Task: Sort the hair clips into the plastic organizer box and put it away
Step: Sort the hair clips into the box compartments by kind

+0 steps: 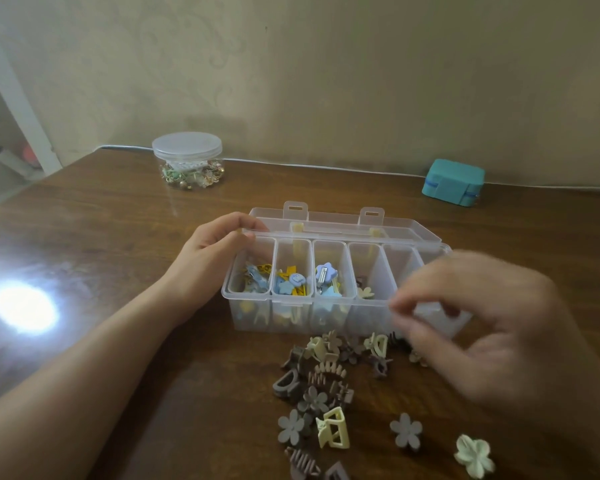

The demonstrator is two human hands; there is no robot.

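Teal case (pixel 453 182), lidded jar (pixel 187 161) behind organizer box (pixel 326 271)

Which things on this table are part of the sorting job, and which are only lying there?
Part of the job:
- organizer box, lid open
- loose hair clips in front of it
- left hand holding the box's far left corner
- right hand, blurred, above the box's right end

Only lying there:
- round lidded jar
- teal case

Brown wooden table (pixel 101 220), strong white light glare (pixel 23 308) on its surface well left of the fingers. Beige patterned wall (pixel 326 81) behind, beyond the fingers. White cable (pixel 326 167) along table's back edge. White frame (pixel 18 98) far left.
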